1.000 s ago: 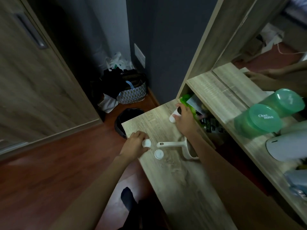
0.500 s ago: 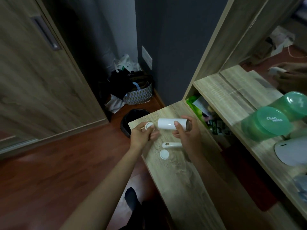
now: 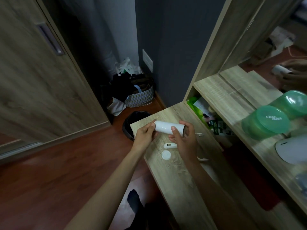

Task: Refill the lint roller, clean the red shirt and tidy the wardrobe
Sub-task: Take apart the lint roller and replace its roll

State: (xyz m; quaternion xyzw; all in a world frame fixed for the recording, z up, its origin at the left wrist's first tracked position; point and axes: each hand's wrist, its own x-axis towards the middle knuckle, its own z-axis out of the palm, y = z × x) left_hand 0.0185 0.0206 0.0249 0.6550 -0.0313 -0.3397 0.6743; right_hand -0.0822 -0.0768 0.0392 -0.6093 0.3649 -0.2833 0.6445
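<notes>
Left hand [image 3: 144,134] now grips roll [image 3: 164,127] end | right hand [image 3: 184,140] still holds

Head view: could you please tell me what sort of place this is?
Probably a home bedroom or dressing corner: a wooden dresser with a mirror, a wardrobe-style door with a recessed handle, and a basket piled with dark clothes on the floor.

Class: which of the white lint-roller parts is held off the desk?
The white roll, held between left hand and right hand; the handle and round cap lie on the desk.
</notes>
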